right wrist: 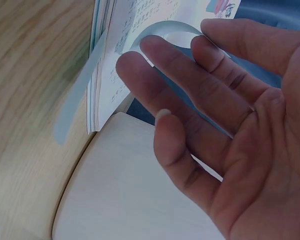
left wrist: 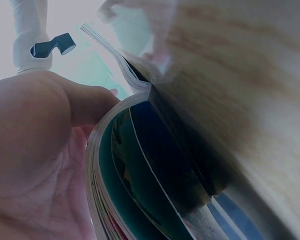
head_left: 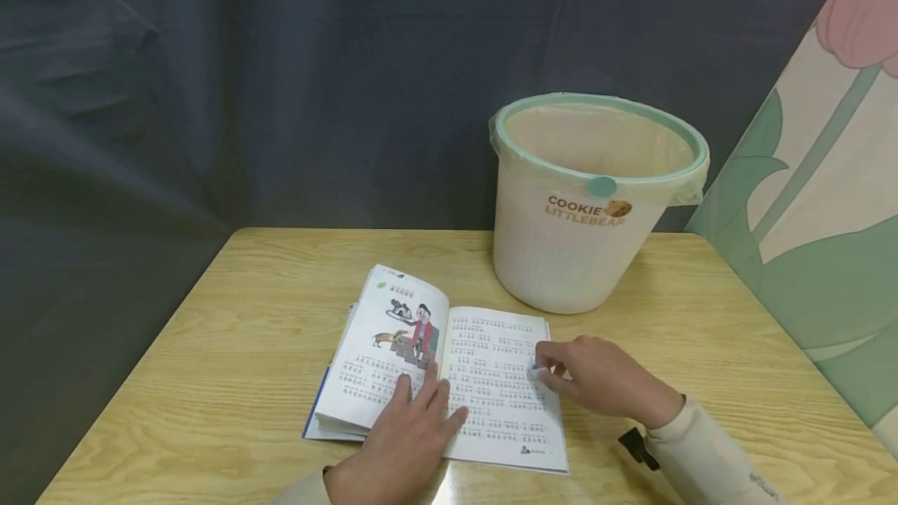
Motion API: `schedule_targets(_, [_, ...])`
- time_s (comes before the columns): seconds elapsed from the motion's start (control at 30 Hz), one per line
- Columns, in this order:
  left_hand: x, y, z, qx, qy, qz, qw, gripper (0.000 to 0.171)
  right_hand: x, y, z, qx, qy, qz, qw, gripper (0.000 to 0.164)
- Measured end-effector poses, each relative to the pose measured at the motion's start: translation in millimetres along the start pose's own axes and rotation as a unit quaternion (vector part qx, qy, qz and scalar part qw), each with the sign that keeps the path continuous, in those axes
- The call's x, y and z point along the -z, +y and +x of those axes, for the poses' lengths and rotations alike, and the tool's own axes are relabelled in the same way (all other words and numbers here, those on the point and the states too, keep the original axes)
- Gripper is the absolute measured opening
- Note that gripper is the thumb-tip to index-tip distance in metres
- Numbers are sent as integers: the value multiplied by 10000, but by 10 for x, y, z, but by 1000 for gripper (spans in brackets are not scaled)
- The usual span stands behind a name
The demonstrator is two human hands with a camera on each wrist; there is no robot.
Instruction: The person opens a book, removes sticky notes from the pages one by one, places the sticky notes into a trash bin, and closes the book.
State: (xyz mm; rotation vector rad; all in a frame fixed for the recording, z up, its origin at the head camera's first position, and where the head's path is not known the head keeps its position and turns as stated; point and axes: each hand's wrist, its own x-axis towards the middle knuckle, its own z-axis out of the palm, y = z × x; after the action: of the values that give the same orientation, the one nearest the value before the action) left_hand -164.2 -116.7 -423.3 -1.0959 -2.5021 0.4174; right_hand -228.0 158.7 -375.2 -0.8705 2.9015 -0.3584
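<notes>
An open book (head_left: 501, 419) with an illustrated left page lies on the wooden table. My left hand (head_left: 410, 435) rests on it near the spine, fingers spread over the lower part of both pages. The left wrist view shows the bowed page edges (left wrist: 92, 185) beside my palm. At the right page's outer edge, my right hand (head_left: 596, 376) pinches a thin, pale blue-grey strip (right wrist: 72, 110) between thumb and forefinger. The strip arches up from the page to the fingertips, and its other end sticks out past the book's edge. The other right fingers are loosely bent.
Behind the book, toward the right, stands a white bucket (head_left: 561, 263) with a green rim and a clear liner. A dark cloth (head_left: 351, 84) hangs behind the table (head_left: 231, 333). A flower-patterned panel (head_left: 807, 201) borders the right side.
</notes>
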Motion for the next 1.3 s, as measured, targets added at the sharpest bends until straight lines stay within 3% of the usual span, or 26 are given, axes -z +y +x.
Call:
schedule_targets(0.43, [14, -6, 8, 17, -128, -3, 9999, 42, 45, -31, -21, 201, 444, -12, 9988, 11])
schedule_targets(0.67, [5, 1, 2, 38, 34, -23, 10000, 41, 65, -29, -14, 234, 637, -26, 9977, 10])
schedule_targets(1.3, [13, -2, 3, -7, -116, -7, 9999, 41, 109, -37, -4, 245, 1666, -105, 9857, 14])
